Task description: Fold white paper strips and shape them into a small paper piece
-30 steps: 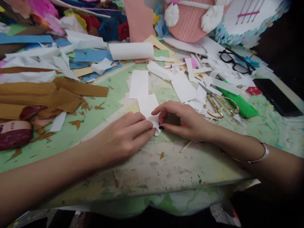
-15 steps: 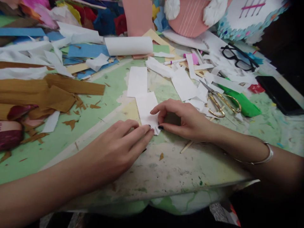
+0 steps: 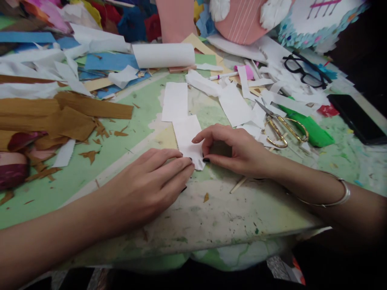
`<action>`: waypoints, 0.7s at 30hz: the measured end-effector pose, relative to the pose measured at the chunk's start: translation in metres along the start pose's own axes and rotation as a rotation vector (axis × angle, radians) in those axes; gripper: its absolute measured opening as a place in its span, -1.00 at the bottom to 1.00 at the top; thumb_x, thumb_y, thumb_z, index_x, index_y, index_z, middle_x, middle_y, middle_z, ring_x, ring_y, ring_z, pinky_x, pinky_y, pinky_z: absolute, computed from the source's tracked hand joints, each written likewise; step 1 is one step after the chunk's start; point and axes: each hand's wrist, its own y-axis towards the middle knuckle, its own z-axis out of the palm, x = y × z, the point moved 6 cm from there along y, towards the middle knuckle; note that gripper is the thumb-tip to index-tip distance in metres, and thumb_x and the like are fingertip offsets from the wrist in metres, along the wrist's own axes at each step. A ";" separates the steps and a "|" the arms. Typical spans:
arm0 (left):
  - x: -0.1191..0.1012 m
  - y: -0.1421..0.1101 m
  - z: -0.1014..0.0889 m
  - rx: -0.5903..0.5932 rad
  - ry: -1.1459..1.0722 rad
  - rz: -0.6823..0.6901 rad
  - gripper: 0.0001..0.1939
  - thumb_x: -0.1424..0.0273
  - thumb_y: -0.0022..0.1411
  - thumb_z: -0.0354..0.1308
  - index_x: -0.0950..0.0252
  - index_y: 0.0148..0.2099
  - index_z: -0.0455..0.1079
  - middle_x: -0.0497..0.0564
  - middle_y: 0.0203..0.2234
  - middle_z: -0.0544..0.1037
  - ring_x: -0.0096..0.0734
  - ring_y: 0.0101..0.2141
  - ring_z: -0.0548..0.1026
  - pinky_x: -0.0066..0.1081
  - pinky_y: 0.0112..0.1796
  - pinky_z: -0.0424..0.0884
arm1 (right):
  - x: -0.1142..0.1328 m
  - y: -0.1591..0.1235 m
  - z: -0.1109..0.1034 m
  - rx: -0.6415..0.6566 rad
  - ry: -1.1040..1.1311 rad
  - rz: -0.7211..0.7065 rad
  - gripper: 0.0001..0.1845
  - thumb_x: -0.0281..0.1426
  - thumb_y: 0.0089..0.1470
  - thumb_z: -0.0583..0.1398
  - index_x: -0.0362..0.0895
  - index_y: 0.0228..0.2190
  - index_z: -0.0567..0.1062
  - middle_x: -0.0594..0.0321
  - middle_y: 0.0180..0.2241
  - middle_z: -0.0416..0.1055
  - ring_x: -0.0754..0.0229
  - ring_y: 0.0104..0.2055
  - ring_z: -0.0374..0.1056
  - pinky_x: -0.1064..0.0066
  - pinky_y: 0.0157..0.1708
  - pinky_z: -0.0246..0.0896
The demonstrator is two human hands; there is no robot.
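A white paper piece (image 3: 188,135) with a slightly wrinkled lower edge lies on the table between my hands. My left hand (image 3: 159,177) rests flat at its lower left, fingers side by side, with the fingertips on or beside the edge. From the other side comes my right hand (image 3: 232,150), palm down and curved. Its thumb tip touches the right edge of the paper, and the index finger is held apart from the thumb, over the paper. Another white rectangle (image 3: 175,100) lies just beyond, meeting the first piece's top edge.
Gold-handled scissors (image 3: 281,127) lie to the right among white scraps, near a green paper roll (image 3: 317,131), black glasses (image 3: 305,72) and a phone (image 3: 359,119). Brown crepe paper (image 3: 72,121) covers the left. A white roll (image 3: 165,55) sits at the back.
My left fingers have drawn back a little to the left, showing more of the paper's lower edge, which looks flatter. My right hand has barely moved. The view has shifted slightly.
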 end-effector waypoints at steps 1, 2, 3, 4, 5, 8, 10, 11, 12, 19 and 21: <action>0.000 0.001 0.000 0.006 0.001 -0.002 -0.70 0.47 0.32 0.00 0.44 0.06 0.34 0.17 -0.07 0.50 -0.06 -0.05 0.41 -0.13 -0.12 0.42 | 0.000 0.000 0.000 0.000 0.005 -0.003 -0.71 -0.57 0.05 0.17 -0.15 -0.14 0.37 0.29 -0.35 0.43 0.29 -0.30 0.33 0.41 -0.22 0.19; 0.000 0.001 0.000 0.014 0.000 -0.004 -0.69 0.48 0.32 0.00 0.44 0.08 0.33 0.16 -0.08 0.50 -0.07 -0.05 0.41 -0.12 -0.11 0.41 | 0.000 0.000 0.000 0.000 0.009 -0.006 -0.70 -0.57 0.05 0.17 -0.15 -0.14 0.37 0.29 -0.35 0.43 0.29 -0.30 0.33 0.41 -0.23 0.19; 0.000 0.001 0.000 0.023 -0.004 -0.005 -0.68 0.48 0.32 0.00 0.45 0.09 0.32 0.16 -0.08 0.50 -0.07 -0.05 0.40 -0.11 -0.10 0.41 | 0.000 0.000 0.000 0.000 0.012 -0.009 -0.70 -0.57 0.05 0.17 -0.16 -0.14 0.37 0.29 -0.35 0.43 0.29 -0.31 0.33 0.41 -0.23 0.19; 0.000 0.002 0.000 0.032 -0.009 -0.006 -0.67 0.49 0.32 0.00 0.45 0.11 0.31 0.16 -0.09 0.50 -0.06 -0.05 0.40 -0.10 -0.09 0.40 | 0.000 0.000 0.000 0.002 0.013 -0.010 -0.70 -0.58 0.04 0.17 -0.16 -0.14 0.37 0.28 -0.35 0.43 0.29 -0.31 0.33 0.41 -0.23 0.19; 0.000 0.002 0.000 0.035 -0.013 -0.005 -0.66 0.48 0.32 0.01 0.45 0.11 0.31 0.16 -0.09 0.50 -0.06 -0.04 0.40 -0.10 -0.08 0.40 | 0.000 0.000 0.000 0.003 0.012 -0.011 -0.69 -0.58 0.04 0.17 -0.16 -0.14 0.37 0.28 -0.36 0.43 0.29 -0.31 0.33 0.41 -0.23 0.19; 0.000 0.002 -0.001 0.027 -0.018 -0.005 -0.69 0.48 0.32 0.00 0.41 0.09 0.33 0.15 -0.08 0.50 -0.08 -0.04 0.40 -0.13 -0.09 0.40 | -0.001 0.000 0.000 0.006 0.010 -0.010 -0.67 -0.60 0.02 0.17 -0.16 -0.13 0.37 0.29 -0.36 0.43 0.29 -0.31 0.33 0.41 -0.23 0.19; 0.000 0.002 -0.001 0.018 -0.031 -0.007 -0.70 0.48 0.32 0.01 0.41 0.07 0.34 0.15 -0.07 0.50 -0.08 -0.04 0.40 -0.13 -0.09 0.40 | -0.001 0.000 0.000 0.006 0.011 -0.015 -0.67 -0.60 0.02 0.17 -0.16 -0.13 0.37 0.29 -0.36 0.42 0.29 -0.31 0.33 0.41 -0.23 0.19; 0.000 0.002 -0.001 0.017 -0.042 -0.008 -0.70 0.49 0.31 0.01 0.42 0.07 0.35 0.16 -0.07 0.50 -0.07 -0.04 0.40 -0.12 -0.08 0.39 | 0.000 -0.001 0.000 0.009 0.012 -0.018 -0.67 -0.60 0.02 0.17 -0.16 -0.13 0.36 0.29 -0.36 0.42 0.29 -0.31 0.33 0.41 -0.23 0.19; 0.001 0.002 -0.001 0.021 -0.055 -0.009 -0.70 0.49 0.31 0.01 0.42 0.07 0.35 0.17 -0.07 0.50 -0.07 -0.04 0.40 -0.12 -0.08 0.39 | 0.000 -0.001 0.000 0.012 0.014 -0.021 -0.66 -0.60 0.02 0.16 -0.15 -0.13 0.36 0.29 -0.36 0.42 0.29 -0.31 0.33 0.41 -0.23 0.19; 0.004 0.003 -0.001 -0.007 -0.117 -0.038 -0.71 0.48 0.31 0.03 0.39 0.06 0.36 0.14 -0.07 0.51 -0.12 -0.02 0.40 -0.16 -0.04 0.37 | 0.001 -0.001 -0.002 0.033 -0.001 -0.051 -0.70 -0.61 0.06 0.13 -0.16 -0.14 0.38 0.26 -0.36 0.42 0.26 -0.28 0.31 0.36 -0.20 0.17; 0.005 0.004 -0.002 -0.018 -0.130 -0.042 -0.71 0.48 0.30 0.05 0.41 0.05 0.36 0.15 -0.09 0.51 -0.12 -0.02 0.41 -0.16 -0.04 0.38 | 0.003 -0.001 -0.003 0.068 -0.013 -0.088 -0.76 -0.60 0.08 0.11 -0.16 -0.19 0.42 0.23 -0.34 0.42 0.23 -0.24 0.30 0.33 -0.17 0.17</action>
